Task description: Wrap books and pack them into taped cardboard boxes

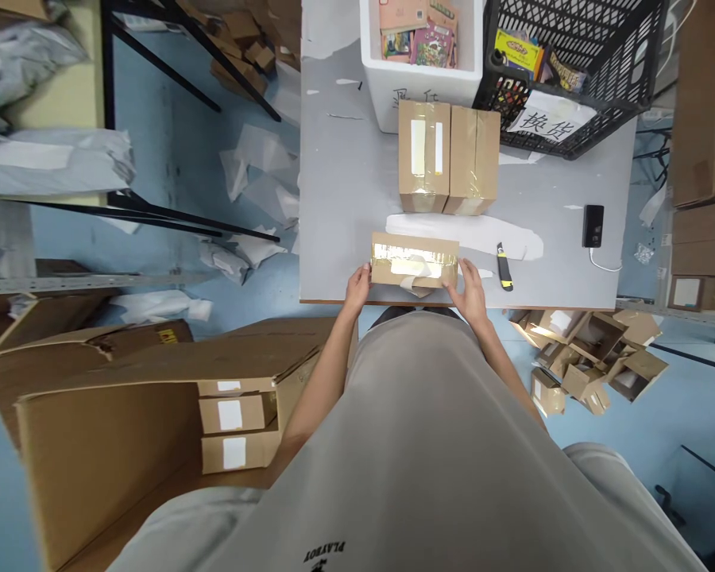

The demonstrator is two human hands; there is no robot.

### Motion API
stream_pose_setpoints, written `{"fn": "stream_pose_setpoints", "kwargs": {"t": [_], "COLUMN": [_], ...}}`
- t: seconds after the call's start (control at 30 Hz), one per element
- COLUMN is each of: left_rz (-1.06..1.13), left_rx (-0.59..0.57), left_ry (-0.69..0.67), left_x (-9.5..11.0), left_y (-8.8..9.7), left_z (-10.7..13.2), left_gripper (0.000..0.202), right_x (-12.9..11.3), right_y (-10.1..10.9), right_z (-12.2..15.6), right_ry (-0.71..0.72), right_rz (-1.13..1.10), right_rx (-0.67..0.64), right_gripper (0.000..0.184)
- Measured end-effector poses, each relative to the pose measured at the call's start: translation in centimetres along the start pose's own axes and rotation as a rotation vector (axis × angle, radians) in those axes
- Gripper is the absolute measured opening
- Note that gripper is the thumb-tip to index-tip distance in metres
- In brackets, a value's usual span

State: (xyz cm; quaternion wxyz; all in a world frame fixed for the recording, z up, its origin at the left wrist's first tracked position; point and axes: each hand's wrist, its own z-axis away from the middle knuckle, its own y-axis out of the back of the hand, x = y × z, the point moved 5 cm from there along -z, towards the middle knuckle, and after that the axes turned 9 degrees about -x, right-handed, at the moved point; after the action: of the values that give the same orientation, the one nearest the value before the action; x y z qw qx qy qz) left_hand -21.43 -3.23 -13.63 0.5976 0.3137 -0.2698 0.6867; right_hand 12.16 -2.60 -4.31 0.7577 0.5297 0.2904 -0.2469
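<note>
A small taped cardboard box (414, 248) lies at the front edge of the grey table, with a pale label under shiny tape and a loose flap of paper or tape at its near side. My left hand (358, 289) grips its left end, fingers bent against the side. At the opposite end, my right hand (469, 294) holds the right side, thumb and fingers around the near corner. A yellow and black utility knife (504, 268) rests to the right of my right hand. Behind the box lies a white strip of paper (500, 238).
Two taped cardboard boxes (449, 159) stand side by side further back. Behind them are a white foam bin (387, 103) with booklets and a black plastic crate (601, 111). A phone (593, 226) with a cable lies right. A large open carton (113, 445) stands at left.
</note>
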Motion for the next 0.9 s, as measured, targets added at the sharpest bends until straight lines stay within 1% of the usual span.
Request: {"fn": "stream_pose_setpoints", "kwargs": {"t": [0.07, 0.1, 0.2, 0.27, 0.33, 0.4, 0.47, 0.53, 0.6, 0.7, 0.77, 0.83, 0.9], "left_rz": [0.021, 0.029, 0.036, 0.037, 0.039, 0.043, 0.057, 0.081, 0.101, 0.091, 0.066, 0.033, -0.008], "left_rx": [0.009, 0.014, 0.012, -0.002, -0.016, -0.035, -0.079, -0.149, -0.219, -0.300, -0.336, -0.332, -0.284], "left_ry": [0.071, 0.106, 0.161, 0.169, 0.176, 0.176, 0.162, 0.122, 0.058, -0.059, -0.144, -0.226, -0.292], "left_x": [0.0, 0.0, 0.2, 0.4, 0.7, 1.1, 1.6, 2.5, 3.5, 5.3, 6.5, 7.6, 8.6], "left_y": [-0.1, -0.2, -0.9, -1.6, -2.4, -3.3, -4.4, -5.6, -7.0, -9.1, -10.2, -10.5, -9.9], "left_z": [-0.6, -0.9, -2.0, -2.5, -2.7, -2.6, -2.1, -1.3, -0.3, 1.0, 1.8, 2.6, 3.4], "left_gripper": [0.046, 0.043, 0.036, 0.032, 0.028, 0.026, 0.027, 0.032, 0.040, 0.055, 0.063, 0.069, 0.071], "right_x": [-1.0, -1.4, -1.3, -0.3, 1.3, 3.0, 4.3, 4.9, 4.5, 2.6, 1.3, 0.3, -0.4], "right_y": [0.2, 0.3, 0.5, 1.2, 2.6, 4.3, 5.9, 6.8, 7.1, 7.2, 6.9, 6.6, 6.0], "right_z": [-0.1, -0.1, 0.1, 0.2, 0.5, 0.8, 1.3, 1.6, 1.8, 1.9, 1.8, 1.7, 1.3], "right_ry": [0.057, 0.075, 0.069, 0.021, -0.044, -0.113, -0.181, -0.246, -0.278, -0.257, -0.244, -0.241, -0.227], "right_rz": [0.098, 0.140, 0.237, 0.263, 0.246, 0.176, 0.047, -0.098, -0.188, -0.207, -0.209, -0.231, -0.281], "right_rx": [0.003, -0.013, -0.055, -0.038, 0.015, 0.099, 0.180, 0.213, 0.219, 0.250, 0.243, 0.206, 0.158], "right_gripper": [0.060, 0.055, 0.052, 0.053, 0.055, 0.059, 0.067, 0.075, 0.079, 0.083, 0.084, 0.086, 0.087]}}
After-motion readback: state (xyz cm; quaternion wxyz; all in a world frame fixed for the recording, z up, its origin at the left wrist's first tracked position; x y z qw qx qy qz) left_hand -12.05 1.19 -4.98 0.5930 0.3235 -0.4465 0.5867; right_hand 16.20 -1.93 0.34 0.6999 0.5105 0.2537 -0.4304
